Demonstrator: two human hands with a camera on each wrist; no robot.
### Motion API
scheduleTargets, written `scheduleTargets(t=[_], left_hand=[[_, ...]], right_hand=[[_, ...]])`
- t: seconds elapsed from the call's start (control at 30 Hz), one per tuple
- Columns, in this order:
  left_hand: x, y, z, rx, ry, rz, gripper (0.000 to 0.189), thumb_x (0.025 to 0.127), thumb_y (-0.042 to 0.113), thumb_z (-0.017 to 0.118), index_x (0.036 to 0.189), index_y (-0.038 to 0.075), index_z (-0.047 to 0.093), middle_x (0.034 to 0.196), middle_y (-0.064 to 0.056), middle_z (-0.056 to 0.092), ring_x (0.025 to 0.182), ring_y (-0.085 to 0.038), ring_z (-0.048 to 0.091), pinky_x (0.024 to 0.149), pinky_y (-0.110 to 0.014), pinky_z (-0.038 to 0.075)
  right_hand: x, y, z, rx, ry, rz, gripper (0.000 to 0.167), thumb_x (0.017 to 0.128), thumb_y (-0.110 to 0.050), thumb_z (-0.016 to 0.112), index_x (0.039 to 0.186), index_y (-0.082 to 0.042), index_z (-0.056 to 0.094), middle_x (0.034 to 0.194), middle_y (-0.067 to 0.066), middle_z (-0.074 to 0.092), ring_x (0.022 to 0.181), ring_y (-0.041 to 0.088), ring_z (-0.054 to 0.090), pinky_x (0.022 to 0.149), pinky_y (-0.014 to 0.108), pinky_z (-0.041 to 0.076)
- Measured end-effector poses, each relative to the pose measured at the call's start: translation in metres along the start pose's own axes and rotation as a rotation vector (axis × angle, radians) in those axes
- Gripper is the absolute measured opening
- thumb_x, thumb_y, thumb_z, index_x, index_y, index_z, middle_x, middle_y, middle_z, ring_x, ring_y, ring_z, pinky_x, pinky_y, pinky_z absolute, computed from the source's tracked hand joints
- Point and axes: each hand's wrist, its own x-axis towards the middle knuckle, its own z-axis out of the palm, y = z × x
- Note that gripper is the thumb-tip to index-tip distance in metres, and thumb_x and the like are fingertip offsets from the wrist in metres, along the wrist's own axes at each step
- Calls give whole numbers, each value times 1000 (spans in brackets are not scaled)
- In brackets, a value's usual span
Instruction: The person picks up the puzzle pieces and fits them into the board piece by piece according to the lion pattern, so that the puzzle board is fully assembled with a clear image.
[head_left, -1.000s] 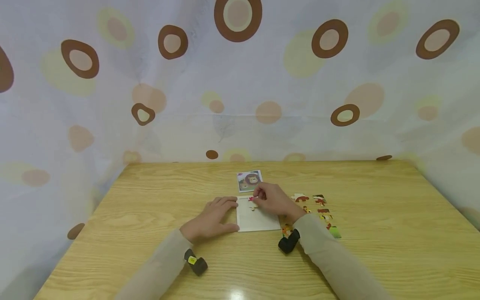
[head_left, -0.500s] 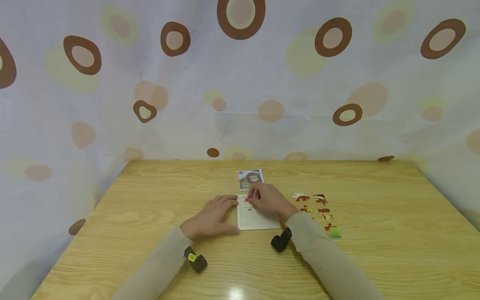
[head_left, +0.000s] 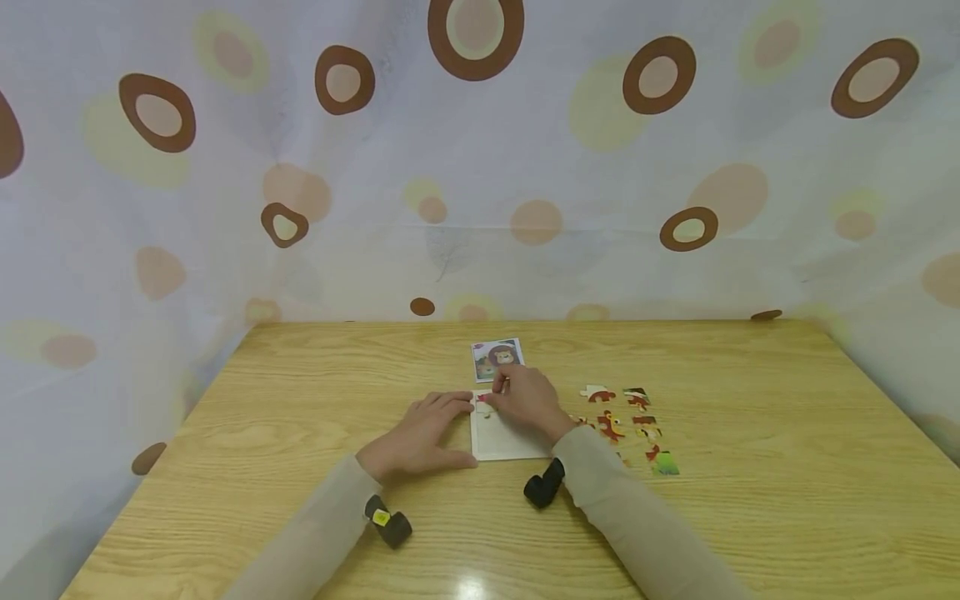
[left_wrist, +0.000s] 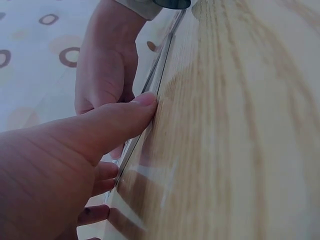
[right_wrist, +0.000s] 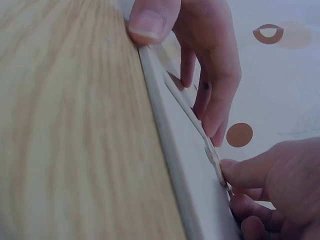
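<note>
In the head view my right hand (head_left: 528, 404) pinches a jigsaw piece (head_left: 484, 408), pale with a pink patch, over the top left corner of a white puzzle tray (head_left: 504, 443). The right wrist view has thumb and fingers at the piece (right_wrist: 214, 161), which lies low and slightly tilted over the tray. My left hand (head_left: 420, 437) rests along the tray's left side, fingers spread. Its thumb touches the near edge, plain in the left wrist view, where the thumb (left_wrist: 122, 117) lies along the rim.
Several loose jigsaw pieces (head_left: 611, 425) lie on the wooden table (head_left: 750, 467) right of the tray, some hidden behind the right forearm. A lion picture card (head_left: 487, 357) lies behind the tray. A dotted curtain (head_left: 375, 267) hangs beyond the table.
My right hand has slid left with the jigsaw piece, from the tray's upper middle to its top left corner. The left hand stays at the tray's left side.
</note>
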Motion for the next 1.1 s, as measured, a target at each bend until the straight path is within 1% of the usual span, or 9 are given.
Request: scheduleTargets(t=[0.07, 0.23, 0.33, 0.43, 0.53, 0.67, 0.8, 0.93, 1.1], left_hand=[[0, 0, 0, -3, 1, 3, 73, 83, 46, 71, 139, 7, 46, 153, -8, 36, 139, -30, 31, 108, -55, 26], [1, 0, 0, -5, 4, 12, 72, 83, 46, 71, 139, 7, 46, 153, -8, 36, 138, -30, 32, 107, -55, 27], [1, -1, 1, -4, 2, 11, 72, 83, 46, 70, 139, 7, 46, 153, -8, 36, 139, -29, 31, 107, -55, 27], [0, -2, 1, -19, 5, 8, 73, 83, 45, 71, 139, 6, 46, 153, -9, 36, 138, -30, 31, 107, -55, 27], [-1, -2, 1, -25, 3, -5, 74, 83, 45, 72, 140, 6, 45, 153, -9, 35, 139, -30, 31, 108, -55, 25], [-3, -1, 1, -29, 2, -16, 78, 83, 44, 72, 143, 7, 41, 154, -8, 35, 138, -29, 31, 109, -54, 24], [-3, 0, 0, -33, -6, -25, 78, 84, 45, 71, 146, 11, 39, 154, -7, 34, 138, -29, 31, 110, -55, 23], [-2, -1, 0, -13, -23, -11, 74, 86, 44, 69, 147, 14, 40, 155, -7, 32, 139, -30, 29, 109, -56, 23], [-2, -1, 0, 11, -43, 11, 71, 87, 44, 66, 147, 16, 40, 156, -7, 30, 141, -30, 27, 110, -56, 22]], right_hand=[[0, -2, 1, -5, 11, 18, 18, 85, -25, 73, 76, -14, 61, 70, -1, 59, 61, 15, 50, 55, 26, 35], [-2, -3, 1, -11, 25, 27, 17, 86, -24, 72, 77, -14, 61, 70, 0, 59, 62, 15, 50, 55, 26, 35], [-3, -2, 1, -1, 24, 6, 16, 87, -22, 70, 78, -14, 60, 70, 0, 57, 62, 14, 49, 55, 26, 35], [-5, 1, 0, 41, 15, -33, 12, 88, -19, 67, 81, -12, 61, 69, 1, 55, 61, 14, 47, 56, 26, 35], [-5, 5, -2, 93, -13, -75, 8, 88, -15, 65, 85, -8, 61, 71, 2, 56, 64, 14, 49, 60, 27, 39], [-7, 9, -11, 128, -67, -91, 9, 89, -13, 63, 92, -5, 61, 76, 4, 57, 69, 14, 50, 65, 27, 42], [-10, 13, -24, 141, -105, -95, 13, 92, -15, 63, 96, -4, 59, 77, 5, 58, 64, 14, 50, 61, 26, 42], [-13, 24, -35, 160, -119, -100, 15, 94, -17, 61, 100, -3, 59, 77, 5, 58, 58, 13, 50, 55, 26, 42], [-18, 43, -49, 187, -131, -96, 16, 96, -16, 57, 104, -3, 59, 81, 7, 59, 59, 15, 50, 56, 30, 43]])
